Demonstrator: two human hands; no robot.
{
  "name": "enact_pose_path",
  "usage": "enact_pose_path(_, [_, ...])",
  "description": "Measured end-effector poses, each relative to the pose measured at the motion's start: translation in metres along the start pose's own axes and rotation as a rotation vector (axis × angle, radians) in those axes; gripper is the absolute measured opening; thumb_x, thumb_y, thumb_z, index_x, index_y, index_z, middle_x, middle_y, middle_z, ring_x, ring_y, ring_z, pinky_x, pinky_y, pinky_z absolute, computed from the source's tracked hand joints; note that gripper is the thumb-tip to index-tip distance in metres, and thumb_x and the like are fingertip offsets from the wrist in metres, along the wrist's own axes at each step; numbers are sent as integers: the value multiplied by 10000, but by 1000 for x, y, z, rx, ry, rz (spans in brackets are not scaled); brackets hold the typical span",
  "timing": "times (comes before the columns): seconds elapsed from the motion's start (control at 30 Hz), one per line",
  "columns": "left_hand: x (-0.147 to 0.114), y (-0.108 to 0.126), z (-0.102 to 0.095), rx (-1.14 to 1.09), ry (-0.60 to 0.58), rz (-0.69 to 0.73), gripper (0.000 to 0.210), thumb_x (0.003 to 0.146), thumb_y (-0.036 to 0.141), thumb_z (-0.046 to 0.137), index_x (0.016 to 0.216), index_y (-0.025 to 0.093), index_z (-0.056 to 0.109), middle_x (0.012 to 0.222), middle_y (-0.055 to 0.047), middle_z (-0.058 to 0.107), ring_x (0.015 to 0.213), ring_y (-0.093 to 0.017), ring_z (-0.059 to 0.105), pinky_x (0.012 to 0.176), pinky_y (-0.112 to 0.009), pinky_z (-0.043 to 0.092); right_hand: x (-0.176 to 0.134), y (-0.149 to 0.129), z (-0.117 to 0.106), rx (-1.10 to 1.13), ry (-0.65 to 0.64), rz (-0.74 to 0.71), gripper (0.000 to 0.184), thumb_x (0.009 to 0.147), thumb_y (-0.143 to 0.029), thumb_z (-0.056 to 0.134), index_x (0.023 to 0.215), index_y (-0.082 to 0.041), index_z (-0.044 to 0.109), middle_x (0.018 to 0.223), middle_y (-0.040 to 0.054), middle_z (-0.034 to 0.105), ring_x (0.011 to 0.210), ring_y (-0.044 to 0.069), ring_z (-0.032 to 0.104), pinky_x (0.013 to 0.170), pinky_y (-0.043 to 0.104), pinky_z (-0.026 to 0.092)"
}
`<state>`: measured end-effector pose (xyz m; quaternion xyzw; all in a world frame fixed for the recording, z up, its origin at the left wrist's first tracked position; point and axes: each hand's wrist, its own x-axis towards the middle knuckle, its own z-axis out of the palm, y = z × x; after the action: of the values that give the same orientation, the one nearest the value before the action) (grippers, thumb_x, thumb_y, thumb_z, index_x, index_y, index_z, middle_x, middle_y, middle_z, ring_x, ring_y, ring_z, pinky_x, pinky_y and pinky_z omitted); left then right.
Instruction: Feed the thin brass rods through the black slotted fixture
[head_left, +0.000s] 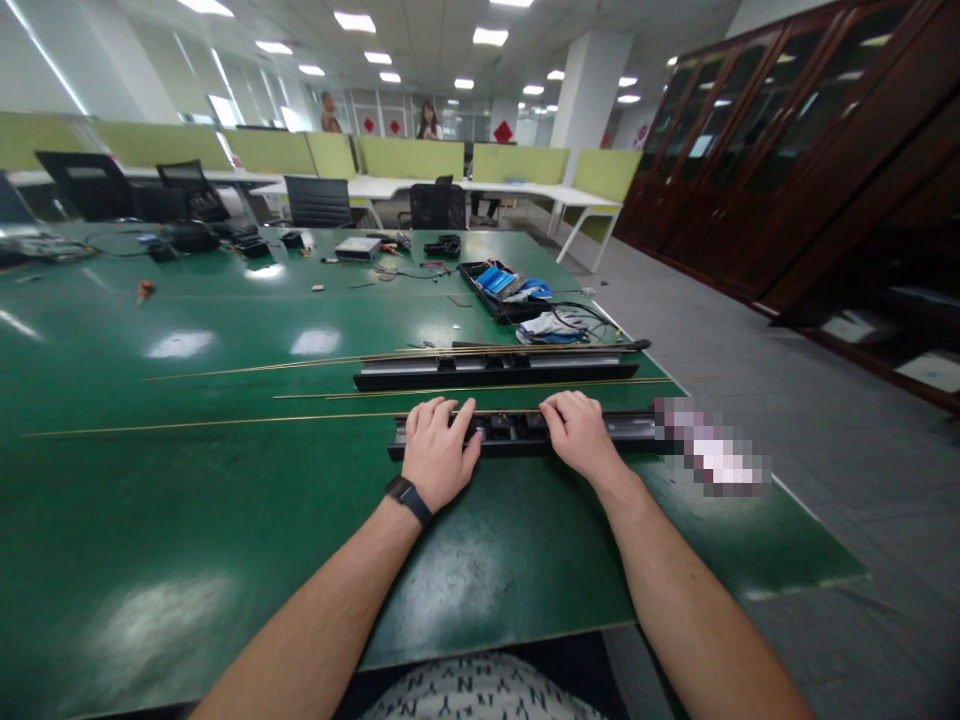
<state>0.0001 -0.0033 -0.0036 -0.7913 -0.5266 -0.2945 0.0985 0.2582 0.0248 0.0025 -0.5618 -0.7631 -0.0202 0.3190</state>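
A long black channel-shaped rail [637, 432] lies across the green table in front of me, with small dark blocks [501, 428] set in its groove. My left hand [441, 445] rests palm down over its left part, fingers spread and thumb apart. A thin brass-coloured rod [225, 424] runs from far left along the rail's back edge, passing behind my left fingers. At the rail's right half, my right hand [577, 430] is closed in a pinch, with its fingertips at that rod. The pinched spot itself is mostly hidden by the fingers.
A second black rail [495, 375] lies just beyond, with more thin rods [465, 391] beside and on it. Farther back are a black tray [480, 300] of blue packets, work gloves [553, 326] and cables. The table's right edge [810, 515] is close. A pixelated patch covers something at right.
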Motion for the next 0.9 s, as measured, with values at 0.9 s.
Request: enact_pose_path(0.9, [0, 0, -1, 1, -17, -2, 472, 983, 399, 524, 1417, 228, 592, 1298, -138, 647, 1290, -329, 507, 1112, -503, 354, 0, 0, 0, -45, 0, 0, 289, 1028, -361, 461, 844, -225, 638, 885, 45, 712, 898, 209, 577, 857, 383, 317])
